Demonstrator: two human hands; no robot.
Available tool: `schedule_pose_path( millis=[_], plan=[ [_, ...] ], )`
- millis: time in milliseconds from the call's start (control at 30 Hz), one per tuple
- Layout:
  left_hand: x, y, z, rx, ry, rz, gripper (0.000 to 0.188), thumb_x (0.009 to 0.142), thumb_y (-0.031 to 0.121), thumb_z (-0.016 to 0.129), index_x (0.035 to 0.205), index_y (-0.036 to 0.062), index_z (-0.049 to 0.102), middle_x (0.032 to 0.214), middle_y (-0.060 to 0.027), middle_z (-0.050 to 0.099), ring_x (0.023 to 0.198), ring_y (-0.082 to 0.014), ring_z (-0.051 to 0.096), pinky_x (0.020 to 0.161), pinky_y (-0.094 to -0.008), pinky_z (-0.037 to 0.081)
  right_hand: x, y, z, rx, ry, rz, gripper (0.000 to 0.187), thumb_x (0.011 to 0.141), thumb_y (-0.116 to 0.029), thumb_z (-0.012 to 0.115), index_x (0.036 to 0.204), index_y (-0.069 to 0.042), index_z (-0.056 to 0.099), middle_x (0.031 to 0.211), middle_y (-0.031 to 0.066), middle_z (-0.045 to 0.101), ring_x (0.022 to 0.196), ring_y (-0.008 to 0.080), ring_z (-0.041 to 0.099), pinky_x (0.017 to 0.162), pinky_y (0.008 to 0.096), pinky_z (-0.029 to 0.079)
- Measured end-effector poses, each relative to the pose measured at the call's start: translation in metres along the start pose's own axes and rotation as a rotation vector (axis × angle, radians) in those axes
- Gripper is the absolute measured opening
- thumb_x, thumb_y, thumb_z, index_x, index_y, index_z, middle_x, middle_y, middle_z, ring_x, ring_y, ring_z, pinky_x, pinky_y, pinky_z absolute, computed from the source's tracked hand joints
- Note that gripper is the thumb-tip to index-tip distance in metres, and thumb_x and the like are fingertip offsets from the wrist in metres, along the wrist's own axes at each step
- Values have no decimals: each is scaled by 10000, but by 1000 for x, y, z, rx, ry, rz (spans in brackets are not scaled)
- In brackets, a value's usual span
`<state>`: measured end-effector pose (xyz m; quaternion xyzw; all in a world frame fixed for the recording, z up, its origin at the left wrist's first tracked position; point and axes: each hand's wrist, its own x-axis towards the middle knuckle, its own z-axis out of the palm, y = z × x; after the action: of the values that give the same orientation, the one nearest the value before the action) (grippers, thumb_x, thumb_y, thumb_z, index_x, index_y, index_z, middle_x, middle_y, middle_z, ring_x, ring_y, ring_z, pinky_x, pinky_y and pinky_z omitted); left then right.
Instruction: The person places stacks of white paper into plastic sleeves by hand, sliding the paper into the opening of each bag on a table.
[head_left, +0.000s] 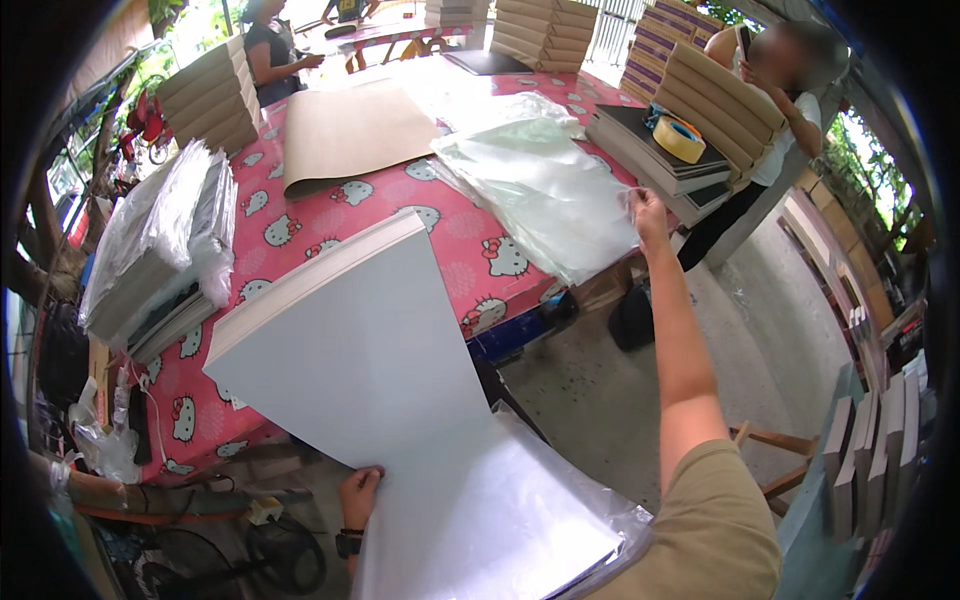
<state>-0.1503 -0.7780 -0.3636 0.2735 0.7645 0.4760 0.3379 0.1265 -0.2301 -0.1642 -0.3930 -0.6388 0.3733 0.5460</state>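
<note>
A large thick book [350, 330] lies open in front of me, its page block resting on the table's near edge. Its near cover [480, 510] hangs down toward my body, tucked into a clear plastic sleeve [632, 530]. My left hand [362, 495] is closed on the book's left edge, near the fold. Stretched out to the right, my right hand [648, 215] pinches the corner of a clear plastic bag [540, 190] from a loose pile on the table. A watch band [348, 543] shows on my left wrist.
On the pink patterned tablecloth [285, 260] are brown paper [350, 135], plastic-wrapped books [165, 250] and brown parcels [210, 95]. Dark books [640, 145] at the right carry a yellow tape roll [679, 140]. One person [780, 120] stands beyond them, another [272, 55] far left.
</note>
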Motion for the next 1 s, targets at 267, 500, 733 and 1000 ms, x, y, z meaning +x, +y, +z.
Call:
schedule_pose_path(
  millis=[267,500,733,1000],
  plan=[
    [-35,187,-61,8,-18,277,521,697,344,661,1089,31,520,1053,-137,555,975,-234,520,840,-359,387,-151,-152,86,-346,-1055,-372,267,739,32,442,977,-51,530,796,49,555,706,144,527,637,268,428],
    [-21,265,-3,-170,-202,707,470,701,191,685,1070,-20,485,1065,-131,498,910,-156,501,733,-263,414,-253,-229,144,35,-1180,-597,192,774,-163,567,944,-80,536,754,83,585,646,278,580,580,337,471],
    [-24,266,-14,-347,-5,299,146,780,135,619,822,-2,594,660,35,545,555,-17,430,476,-171,330,-225,-218,133,189,-1083,-236,206,729,-106,645,895,-27,552,661,50,541,550,97,472,516,227,398],
    [-9,261,-3,-556,65,345,155,797,153,596,845,7,579,693,21,546,617,-40,462,553,-174,359,-244,-205,147,231,-942,-179,127,774,-101,609,794,13,556,596,31,508,545,50,433,509,209,385]
  ],
)
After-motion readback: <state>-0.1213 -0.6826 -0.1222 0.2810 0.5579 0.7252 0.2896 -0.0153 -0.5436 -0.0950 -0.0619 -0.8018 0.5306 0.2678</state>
